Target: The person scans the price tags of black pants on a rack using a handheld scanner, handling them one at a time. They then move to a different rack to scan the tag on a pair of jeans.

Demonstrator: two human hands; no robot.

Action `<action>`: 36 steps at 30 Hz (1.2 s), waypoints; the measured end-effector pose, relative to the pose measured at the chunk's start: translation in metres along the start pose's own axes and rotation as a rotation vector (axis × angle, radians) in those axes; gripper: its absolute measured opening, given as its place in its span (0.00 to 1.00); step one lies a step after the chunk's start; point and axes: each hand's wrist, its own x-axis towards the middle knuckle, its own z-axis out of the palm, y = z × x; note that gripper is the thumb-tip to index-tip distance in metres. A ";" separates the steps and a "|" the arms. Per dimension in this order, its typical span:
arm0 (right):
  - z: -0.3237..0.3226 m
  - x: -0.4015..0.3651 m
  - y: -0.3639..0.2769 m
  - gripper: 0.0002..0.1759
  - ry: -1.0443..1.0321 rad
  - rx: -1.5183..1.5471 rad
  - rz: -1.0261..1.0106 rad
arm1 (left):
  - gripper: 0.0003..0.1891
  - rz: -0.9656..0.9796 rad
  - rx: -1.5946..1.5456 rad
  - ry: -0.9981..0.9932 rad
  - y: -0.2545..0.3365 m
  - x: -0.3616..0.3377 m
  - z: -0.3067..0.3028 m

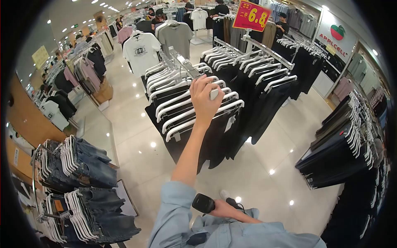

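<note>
Black trousers (215, 140) on white plastic hangers (182, 129) hang at frame centre; the left hand (205, 100) is closed around one hanger's top. Lower centre, the right hand (226, 209) grips a black handheld scanner (203, 203), not yet raised.

Bright ceiling spots – glare dots on glossy floor (264, 136); fisheye bends edges, black vignette corners.

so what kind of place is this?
Clothing shop, it seems: dark trousers and jeans hung on racks, and a red price sign. Left hand grips a hanger; right hand holds a scanner.
</note>
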 end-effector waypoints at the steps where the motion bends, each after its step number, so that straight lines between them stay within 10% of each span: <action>1: -0.005 0.002 0.004 0.22 -0.009 -0.006 0.010 | 0.04 -0.010 0.000 -0.005 0.000 0.000 0.001; 36: -0.189 0.017 0.084 0.21 -0.297 0.121 -0.135 | 0.08 -0.283 -0.012 -0.087 0.020 0.000 0.021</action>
